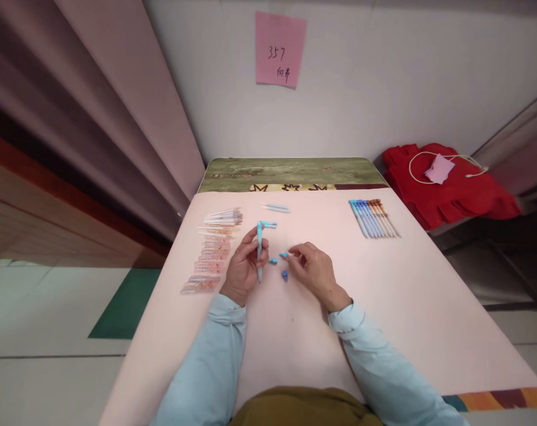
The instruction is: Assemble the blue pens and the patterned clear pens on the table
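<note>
Olive fabric lies at the bottom edge, between two light-blue sleeves. Left hand is closed around a blue pen, held nearly upright over the pink sheet. Right hand pinches a small blue piece at its fingertips. Two loose blue caps lie between the hands, apart from both. Just beyond the left hand lies a pen part, with another farther off. Left of the left hand is a column of clear packets. Well beyond and right of the right hand is a row of pens.
</note>
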### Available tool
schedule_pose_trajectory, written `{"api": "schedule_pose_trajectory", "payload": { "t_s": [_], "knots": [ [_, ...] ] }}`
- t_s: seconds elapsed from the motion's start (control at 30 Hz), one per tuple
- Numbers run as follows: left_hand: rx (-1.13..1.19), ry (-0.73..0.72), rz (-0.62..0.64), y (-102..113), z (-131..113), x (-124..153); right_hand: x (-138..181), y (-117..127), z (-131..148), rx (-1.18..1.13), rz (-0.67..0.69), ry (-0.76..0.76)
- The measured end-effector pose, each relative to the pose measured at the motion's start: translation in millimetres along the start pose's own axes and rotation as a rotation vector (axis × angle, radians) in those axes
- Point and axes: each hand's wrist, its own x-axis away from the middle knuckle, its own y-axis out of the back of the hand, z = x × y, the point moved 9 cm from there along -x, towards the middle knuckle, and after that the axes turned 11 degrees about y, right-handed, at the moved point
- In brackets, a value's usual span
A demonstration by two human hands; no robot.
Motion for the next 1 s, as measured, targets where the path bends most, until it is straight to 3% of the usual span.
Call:
{"api": "schedule_pose_trajectory", "payload": {
  "t_s": [0.2,0.33,0.57,0.7,0.87,1.0],
  "knots": [
    [-0.044,0.024,-0.011,0,7,-1,-2,11,5,-0.012,-0.009,0.022],
    [-0.071,0.040,-0.007,-2,11,-2,1,4,18,-0.045,0.156,0.103],
    [-0.090,0.056,0.012,-5,14,-3,13,-24,31,0.173,0.344,0.133],
    [-0.063,0.068,0.024,-6,16,-4,10,-19,32,0.080,0.317,0.115],
    [-0.109,0.033,-0.028,-3,11,-2,2,2,26,-0.172,0.185,0.028],
    [-0.020,-0.058,-0.069,8,-3,-2,1,7,20,-0.125,0.162,-0.006]
  ]
}}
